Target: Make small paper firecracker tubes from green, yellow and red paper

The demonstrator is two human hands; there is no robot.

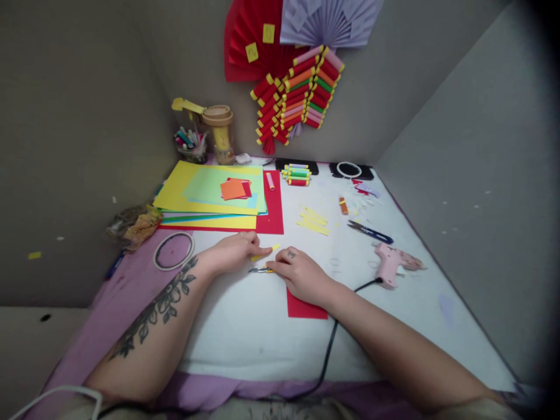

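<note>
My left hand (pixel 236 249) rests on the white tabletop with its fingers curled and a fingertip pressing on a narrow yellow paper strip (pixel 275 248). Close beside it, my right hand (pixel 304 273) is closed around a small tool (pixel 259 270) with a yellow-orange handle and dark pointed tips. Its tips point left, just below the strip; its exact kind is unclear. Partly under my right hand and wrist lies a red paper piece (pixel 307 305). Several cut yellow strips (pixel 313 221) lie beyond my right hand.
Coloured paper sheets (pixel 205 204) are stacked at left, near a tape roll (pixel 174 251). At right lie thread snips (pixel 371 231) and a pink glue gun (pixel 389 263), its cord running under my right forearm. Small paper rolls (pixel 298 175) sit at the back.
</note>
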